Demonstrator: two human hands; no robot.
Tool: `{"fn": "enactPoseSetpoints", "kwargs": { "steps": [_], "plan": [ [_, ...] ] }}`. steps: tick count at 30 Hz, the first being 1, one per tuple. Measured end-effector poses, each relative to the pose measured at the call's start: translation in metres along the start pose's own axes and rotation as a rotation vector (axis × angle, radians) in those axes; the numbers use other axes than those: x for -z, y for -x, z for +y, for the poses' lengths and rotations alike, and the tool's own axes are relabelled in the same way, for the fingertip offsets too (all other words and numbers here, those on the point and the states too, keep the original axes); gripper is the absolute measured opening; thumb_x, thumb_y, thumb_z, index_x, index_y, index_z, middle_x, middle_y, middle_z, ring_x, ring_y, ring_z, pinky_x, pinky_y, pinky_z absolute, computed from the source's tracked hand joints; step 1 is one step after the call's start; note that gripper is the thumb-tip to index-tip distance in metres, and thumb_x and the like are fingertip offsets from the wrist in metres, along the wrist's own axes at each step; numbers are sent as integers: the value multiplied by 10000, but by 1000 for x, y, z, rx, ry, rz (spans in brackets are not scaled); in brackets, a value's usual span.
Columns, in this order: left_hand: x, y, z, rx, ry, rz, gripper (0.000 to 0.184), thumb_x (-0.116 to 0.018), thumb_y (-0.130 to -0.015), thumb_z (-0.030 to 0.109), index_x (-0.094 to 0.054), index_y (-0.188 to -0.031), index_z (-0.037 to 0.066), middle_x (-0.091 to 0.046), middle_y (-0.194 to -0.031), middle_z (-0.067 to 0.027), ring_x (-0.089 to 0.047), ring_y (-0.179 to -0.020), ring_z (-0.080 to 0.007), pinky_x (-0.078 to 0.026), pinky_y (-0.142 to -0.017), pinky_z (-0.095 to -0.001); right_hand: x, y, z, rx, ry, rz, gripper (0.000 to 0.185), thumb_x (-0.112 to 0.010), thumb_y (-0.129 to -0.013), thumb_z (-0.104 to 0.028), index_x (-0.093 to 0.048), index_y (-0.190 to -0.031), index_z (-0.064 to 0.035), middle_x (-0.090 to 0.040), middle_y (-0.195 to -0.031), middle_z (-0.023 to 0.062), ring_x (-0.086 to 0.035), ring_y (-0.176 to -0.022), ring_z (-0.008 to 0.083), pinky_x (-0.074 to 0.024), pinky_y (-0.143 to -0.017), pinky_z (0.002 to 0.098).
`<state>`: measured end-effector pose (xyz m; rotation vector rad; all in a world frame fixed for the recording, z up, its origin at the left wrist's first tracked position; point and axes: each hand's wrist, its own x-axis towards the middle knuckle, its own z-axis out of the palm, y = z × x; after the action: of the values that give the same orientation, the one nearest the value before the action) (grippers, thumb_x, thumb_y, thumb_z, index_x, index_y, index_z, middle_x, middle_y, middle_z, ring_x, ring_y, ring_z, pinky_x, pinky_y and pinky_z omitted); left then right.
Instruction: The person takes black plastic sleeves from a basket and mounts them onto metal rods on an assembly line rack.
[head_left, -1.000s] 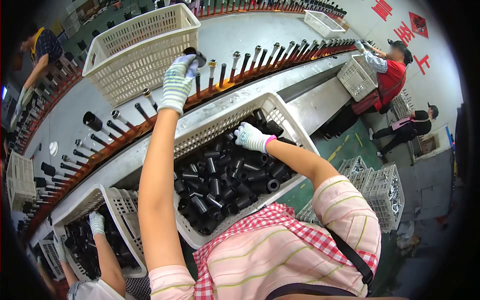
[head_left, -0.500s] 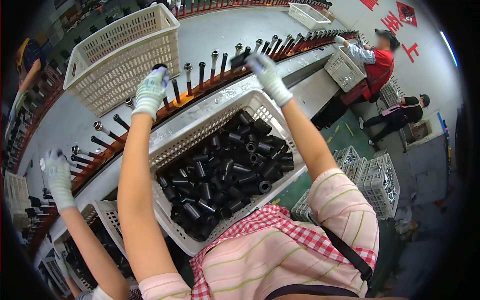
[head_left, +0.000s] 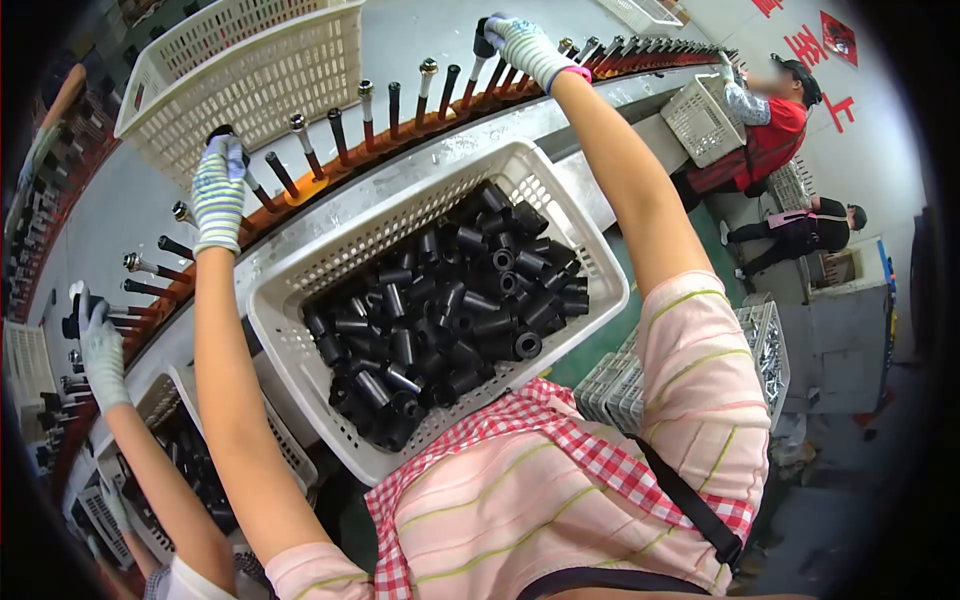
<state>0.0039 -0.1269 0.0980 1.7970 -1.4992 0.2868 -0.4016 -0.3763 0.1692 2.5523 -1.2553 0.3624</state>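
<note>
My left hand point(head_left: 218, 195), in a striped glove, grips a black sleeve point(head_left: 221, 132) at the row of upright rods, left of the basket. My right hand point(head_left: 527, 48), also gloved, is closed round another black sleeve point(head_left: 484, 40) over a rod farther right along the row. Rods with black or silvery tops point(head_left: 427, 75) stand along the orange-brown rail point(head_left: 300, 192). In front of my body a white perforated basket point(head_left: 270, 315) holds many short black tubes point(head_left: 403, 345).
A large white crate point(head_left: 260, 100) stands beyond the rail. At the left a co-worker's gloved hand point(head_left: 100, 345) is at the rods, above another basket point(head_left: 290, 435). A person in red point(head_left: 775, 130) works at the far right by a white basket point(head_left: 703, 120).
My right hand has moved from the basket up to the rods with a black sleeve. My left hand has shifted left along the row. The co-worker's hand at the left has come up from their basket.
</note>
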Motion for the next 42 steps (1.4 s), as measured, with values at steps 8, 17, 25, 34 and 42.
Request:
{"fn": "enactPoseSetpoints", "kwargs": {
  "steps": [8,17,25,34,42],
  "plan": [
    [28,51,80,-317,99,151,244,-633,-776,87,-607,-1017,71,-603,-916,-138,-590,-871,-297,-486,-742,-396,-13,15,-31,-63,-403,76,243,-539,-874,-264,-624,-1057,-127,-629,-1054,133,-576,-1002,355,-456,-879,397],
    [-86,201,132,-422,54,-1164,396,-501,-811,152,-538,-1205,147,-566,-1127,-155,-590,-952,-343,-484,-814,-460,-4,179,-173,395,-213,-337,314,-563,-822,-337,-605,-995,-78,-603,-971,131,-585,-897,268,-449,-775,413],
    [-148,239,151,-356,39,-912,473,-529,-796,170,-469,-1255,73,-489,-1258,-188,-534,-1084,-328,-423,-915,-469,-84,247,-165,98,-128,-663,534,-604,-788,-329,-470,-1241,-79,-505,-1163,178,-543,-1029,320,-440,-861,418],
    [-100,182,143,-143,57,-862,507,-589,-817,354,-465,-1220,71,-631,-1017,-189,-621,-903,-344,-476,-787,-456,-65,244,-149,196,-493,-550,498,-658,-743,-233,-513,-1180,-43,-537,-1132,145,-521,-1044,332,-414,-913,422],
    [-84,180,157,-360,-55,-1112,276,-548,-840,307,-584,-1007,90,-663,-882,-136,-644,-805,-323,-498,-666,-451,-45,248,-181,187,-736,-668,478,-635,-747,-257,-525,-1148,-20,-547,-1044,175,-552,-975,360,-461,-832,416]
  ]
}}
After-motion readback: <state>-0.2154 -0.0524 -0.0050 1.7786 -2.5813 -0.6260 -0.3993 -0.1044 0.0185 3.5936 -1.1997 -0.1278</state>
